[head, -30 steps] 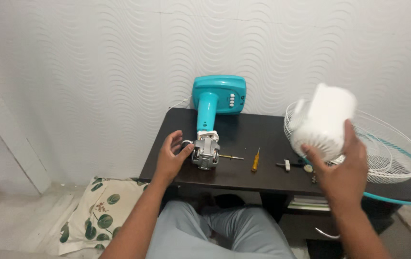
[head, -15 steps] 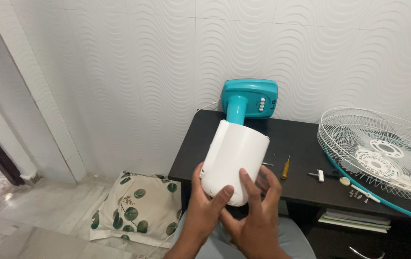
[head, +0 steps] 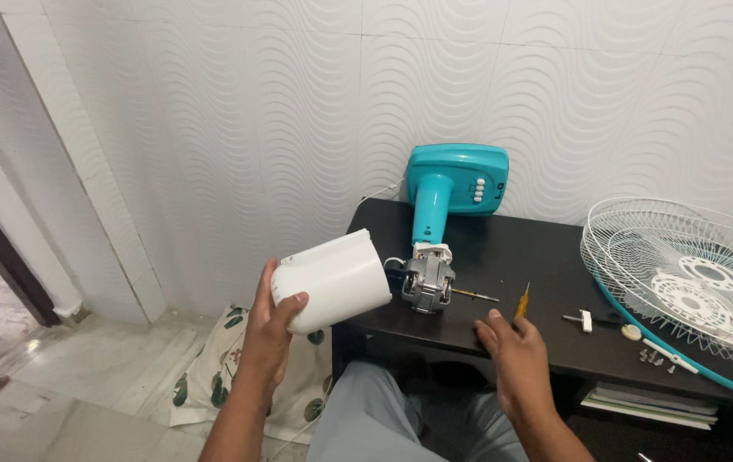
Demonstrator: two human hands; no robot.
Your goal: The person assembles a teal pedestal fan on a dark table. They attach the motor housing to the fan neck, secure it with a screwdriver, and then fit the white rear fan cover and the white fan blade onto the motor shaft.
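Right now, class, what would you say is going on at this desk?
A person sits at a dark desk with a fan taken apart. The left hand holds the white motor cover off to the side, over the floor. The right hand rests at the desk's front edge, near a yellow screwdriver. The bare motor lies on the desk, joined to the teal fan stand. The wire guards lie to the right.

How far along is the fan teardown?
Done: the white grilles are off and lie on the black table with loose screws; the motor is bare on the teal stand. In hand: the left hand holds the white motor cover off to the side; the right hand rests by the yellow screwdriver. Left: the motor is not yet off the stand.
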